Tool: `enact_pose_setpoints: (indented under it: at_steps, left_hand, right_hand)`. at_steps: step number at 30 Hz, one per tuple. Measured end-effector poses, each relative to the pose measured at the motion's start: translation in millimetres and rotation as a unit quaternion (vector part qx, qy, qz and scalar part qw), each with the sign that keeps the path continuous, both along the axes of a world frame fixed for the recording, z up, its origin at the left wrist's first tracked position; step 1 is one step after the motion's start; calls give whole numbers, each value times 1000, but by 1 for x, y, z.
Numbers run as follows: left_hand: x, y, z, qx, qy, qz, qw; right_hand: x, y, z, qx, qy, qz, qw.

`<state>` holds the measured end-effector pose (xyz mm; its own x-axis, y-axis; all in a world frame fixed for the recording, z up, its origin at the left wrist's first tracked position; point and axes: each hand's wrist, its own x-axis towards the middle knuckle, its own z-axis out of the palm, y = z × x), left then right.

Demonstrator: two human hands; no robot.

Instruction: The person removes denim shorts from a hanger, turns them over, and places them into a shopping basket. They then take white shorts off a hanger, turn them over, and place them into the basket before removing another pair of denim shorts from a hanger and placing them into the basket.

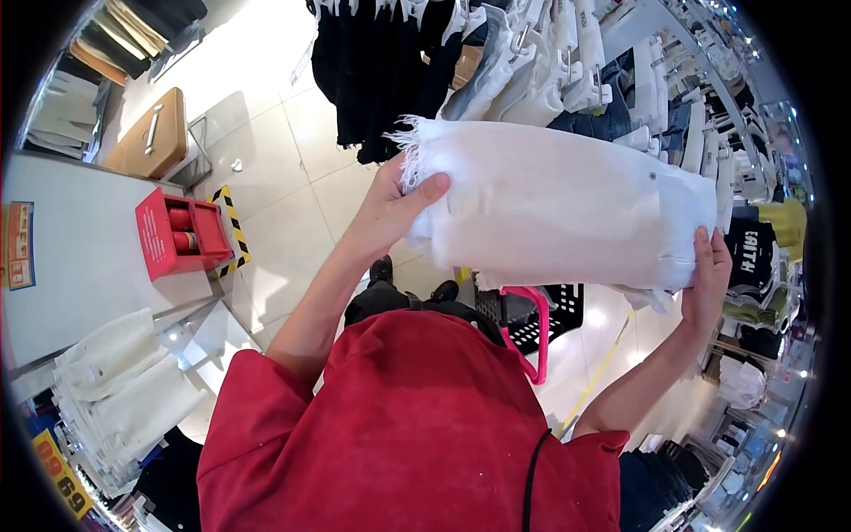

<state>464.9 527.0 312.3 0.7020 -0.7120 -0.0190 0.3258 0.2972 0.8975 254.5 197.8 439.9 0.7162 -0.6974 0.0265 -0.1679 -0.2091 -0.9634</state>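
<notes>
A pair of white denim shorts (550, 199), seemingly folded, stretches between my two hands in front of my body. My left hand (394, 208) grips the frayed hem end, its thumb lying on top of the cloth. At the opposite end, my right hand (706, 275) pinches the lower corner by the waistband, and a small metal rivet shows nearby. The fingers beneath the fabric are hidden on both sides. Just beyond the shorts hang black garments with frayed hems (377, 75) and light-coloured denim pieces (523, 80) on white hangers.
A black basket with a pink handle (529, 332) is on the floor close to my legs. To the left are a red fire extinguisher box (182, 235), a brown case (151, 133) and folded white garments (124, 372). Metal clothes rails (700, 62) run along the right.
</notes>
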Motion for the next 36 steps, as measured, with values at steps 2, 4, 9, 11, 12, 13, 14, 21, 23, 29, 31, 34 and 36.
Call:
enact_pose_setpoints:
  at_steps: [2, 4, 9, 11, 12, 13, 14, 21, 23, 29, 31, 34, 36]
  left_hand:
    - [-1, 3, 4, 16, 13, -8, 1000]
    - [-1, 5, 7, 33, 2, -9, 999]
    - [-7, 5, -1, 32, 65, 46, 996]
    - [-12, -7, 6, 7, 72, 60, 996]
    - [-14, -12, 6, 30, 20, 64, 997]
    - [-16, -16, 8, 53, -34, 71, 995]
    - [-16, -19, 8, 77, -88, 82, 990]
    - [3, -11, -4, 114, -104, 49, 987]
    - [7, -6, -27, 134, -123, 59, 982]
    - [-8, -2, -4, 312, -412, 192, 834]
    - [-13, -12, 30, 203, -379, 191, 883]
    - [-16, -41, 69, 97, -431, 24, 897]
    - [-9, -56, 67, 58, -332, -105, 936]
  right_hand:
    - [0, 1, 1, -2, 8, 10, 1000]
    - [0, -1, -2, 1, 6, 13, 1000]
    - [9, 11, -7, -17, 18, -3, 1000]
    - [16, 26, -1, -41, 19, 4, 999]
    - [19, 32, -1, -28, 5, 10, 1000]
    - [21, 36, 1, -33, 4, 20, 999]
    - [22, 39, 3, -46, 11, 15, 999]
    - [18, 39, 7, -44, 35, 11, 998]
    - [18, 41, 3, -57, 44, 39, 997]
    - [32, 62, -8, -107, 86, 116, 984]
    - [41, 76, -1, -137, 102, 174, 970]
    - [59, 101, 12, -175, 117, 287, 935]
    - [67, 112, 19, -236, 119, 362, 894]
